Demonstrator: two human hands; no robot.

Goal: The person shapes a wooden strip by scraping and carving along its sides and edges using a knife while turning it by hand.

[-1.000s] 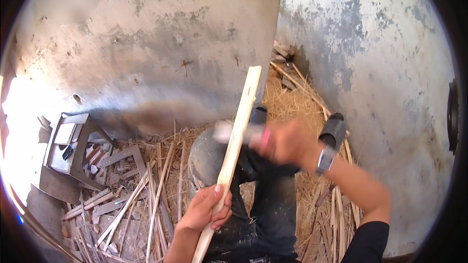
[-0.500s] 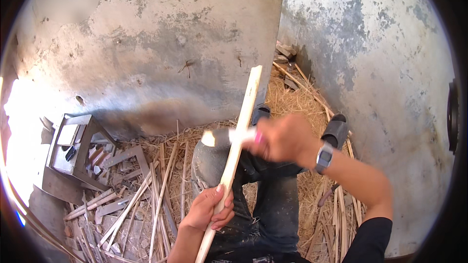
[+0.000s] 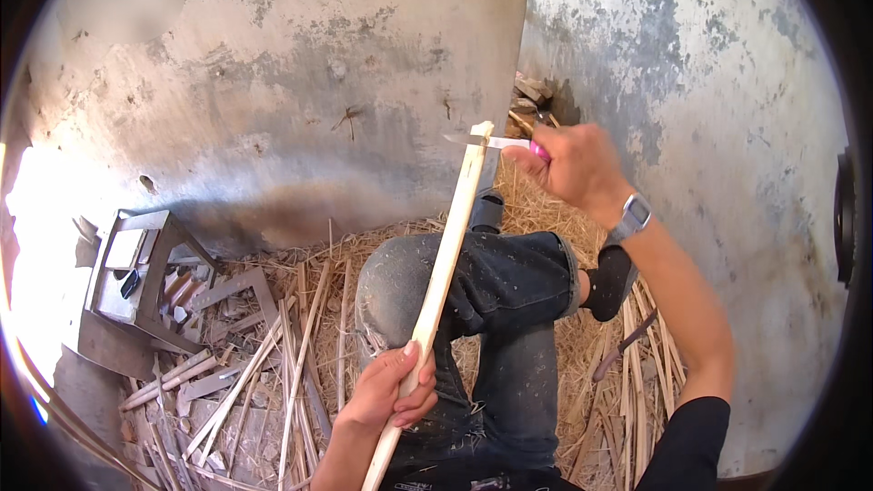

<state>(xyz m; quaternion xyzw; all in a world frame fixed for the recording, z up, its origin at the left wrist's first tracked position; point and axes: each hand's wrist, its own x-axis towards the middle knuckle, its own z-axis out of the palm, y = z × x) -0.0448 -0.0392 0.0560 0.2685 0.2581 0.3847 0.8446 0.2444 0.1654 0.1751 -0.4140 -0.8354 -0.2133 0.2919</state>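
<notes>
A long, pale wooden stick (image 3: 446, 264) slants up across my lap, its far end raised. My left hand (image 3: 391, 388) is wrapped round its lower part. In my right hand (image 3: 579, 170) is a knife (image 3: 505, 141) with a pink handle, gripped in closed fingers. The blade lies across the stick close to its far tip, where a small curl of wood stands up. My bent knee in dark jeans (image 3: 396, 286) is beneath the stick.
A small worn stool (image 3: 150, 264) with a few items on it stands at the left. Loose wooden strips (image 3: 296, 373) and shavings (image 3: 523, 195) litter the floor on both sides. Plastered walls (image 3: 300, 100) rise ahead and at the right.
My right hand and the knife have moved up along the stick, from above my knee to near its far end. The left hand keeps its hold in the same place.
</notes>
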